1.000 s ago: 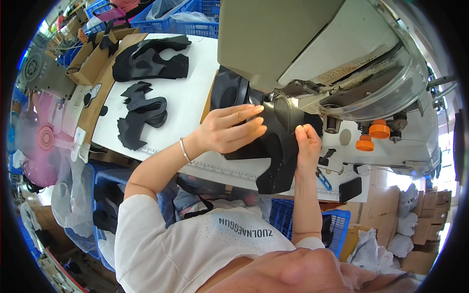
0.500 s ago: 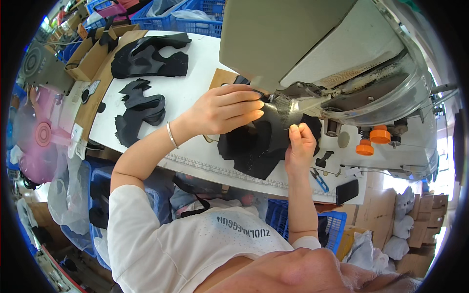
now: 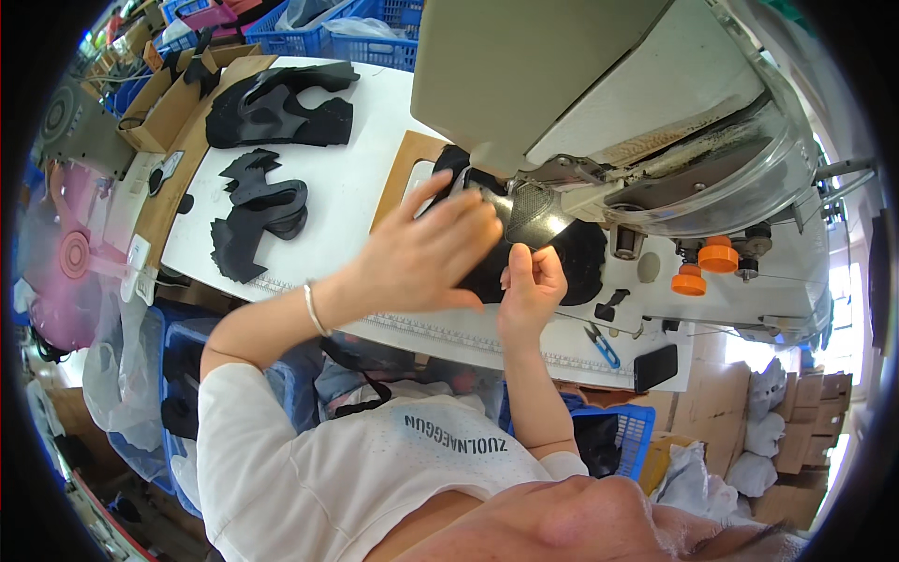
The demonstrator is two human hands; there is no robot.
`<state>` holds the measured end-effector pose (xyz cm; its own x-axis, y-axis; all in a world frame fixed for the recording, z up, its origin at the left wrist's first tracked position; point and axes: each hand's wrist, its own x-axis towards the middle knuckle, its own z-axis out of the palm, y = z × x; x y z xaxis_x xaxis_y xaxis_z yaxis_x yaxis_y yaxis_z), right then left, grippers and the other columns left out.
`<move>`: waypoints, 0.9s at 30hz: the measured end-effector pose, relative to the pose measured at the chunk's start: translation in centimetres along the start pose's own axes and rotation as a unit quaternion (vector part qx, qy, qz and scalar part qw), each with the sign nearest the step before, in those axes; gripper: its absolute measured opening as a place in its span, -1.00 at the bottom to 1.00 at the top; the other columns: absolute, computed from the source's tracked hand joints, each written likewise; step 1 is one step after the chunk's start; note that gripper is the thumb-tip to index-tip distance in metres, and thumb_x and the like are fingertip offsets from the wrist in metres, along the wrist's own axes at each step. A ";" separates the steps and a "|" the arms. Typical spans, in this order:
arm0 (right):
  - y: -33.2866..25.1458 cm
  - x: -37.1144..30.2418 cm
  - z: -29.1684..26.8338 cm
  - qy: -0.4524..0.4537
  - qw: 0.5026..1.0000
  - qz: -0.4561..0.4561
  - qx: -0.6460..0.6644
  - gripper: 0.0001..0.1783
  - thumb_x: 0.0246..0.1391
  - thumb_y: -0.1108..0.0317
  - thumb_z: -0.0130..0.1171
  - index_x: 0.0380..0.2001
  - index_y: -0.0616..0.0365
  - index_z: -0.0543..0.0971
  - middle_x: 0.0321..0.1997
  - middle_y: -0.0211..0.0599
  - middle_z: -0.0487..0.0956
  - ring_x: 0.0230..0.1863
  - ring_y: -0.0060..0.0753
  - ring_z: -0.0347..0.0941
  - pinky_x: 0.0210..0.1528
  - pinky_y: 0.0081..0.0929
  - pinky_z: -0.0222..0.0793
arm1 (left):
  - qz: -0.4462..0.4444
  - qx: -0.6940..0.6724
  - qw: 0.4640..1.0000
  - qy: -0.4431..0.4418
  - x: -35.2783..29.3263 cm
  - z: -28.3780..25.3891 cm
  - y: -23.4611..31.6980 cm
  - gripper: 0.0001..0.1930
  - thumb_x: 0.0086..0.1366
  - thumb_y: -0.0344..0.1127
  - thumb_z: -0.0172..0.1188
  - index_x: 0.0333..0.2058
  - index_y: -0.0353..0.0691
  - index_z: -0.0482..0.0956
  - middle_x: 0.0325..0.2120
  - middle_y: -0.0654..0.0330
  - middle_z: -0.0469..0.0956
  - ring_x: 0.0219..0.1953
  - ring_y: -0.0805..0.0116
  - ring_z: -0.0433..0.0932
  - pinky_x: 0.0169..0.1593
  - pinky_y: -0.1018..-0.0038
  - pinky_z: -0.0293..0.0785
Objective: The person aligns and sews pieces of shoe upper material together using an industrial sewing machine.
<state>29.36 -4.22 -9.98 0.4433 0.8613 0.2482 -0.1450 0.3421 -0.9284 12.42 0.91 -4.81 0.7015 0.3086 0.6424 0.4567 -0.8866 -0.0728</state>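
Note:
A black material piece (image 3: 581, 265) with a shiny mesh patch (image 3: 534, 208) lies beneath the sewing machine's arm (image 3: 655, 173). My left hand (image 3: 431, 248), a bangle (image 3: 316, 311) at its wrist, is over the left part of this piece. It is smeared by motion, but its fingers and thumb stand apart and nothing shows in its grip. My right hand (image 3: 534, 292) is at the near edge of the mesh patch, thumb and forefinger pinched together and the other fingers curled. What the pinch holds is too small to tell. My left hand hides part of the black piece.
Stacked black cut pieces (image 3: 281, 103) and a second black pile (image 3: 257, 211) lie left on the white table (image 3: 361, 178). Blue thread snips (image 3: 602, 347) and a phone (image 3: 655, 368) rest near the right front edge. A ruler strip (image 3: 440, 332) runs along the front.
My left hand has come nearer and its fingers have spread. My right hand has shifted left, still pinched. The black piece has turned, and its near flap no longer hangs toward the table's front edge.

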 end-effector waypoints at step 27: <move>-1.1 6.5 -2.5 0.079 0.825 -0.392 -0.398 -0.81 0.13 0.39 0.22 -0.21 0.25 0.54 -0.35 -0.27 0.57 -0.40 -0.43 0.41 -0.26 -0.57 0.31 | -0.049 -0.023 0.976 0.210 2.6 3.6 0.8 -0.77 -0.06 -0.48 0.22 -0.33 -0.27 0.62 -0.28 0.21 0.61 -0.15 0.26 0.56 -0.03 0.29 0.47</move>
<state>34.64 0.03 -8.02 0.2431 0.4106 0.8788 0.8412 0.3618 -0.4018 16.55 2.28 -6.01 0.3641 0.2328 0.9018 0.4790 -0.8772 0.0331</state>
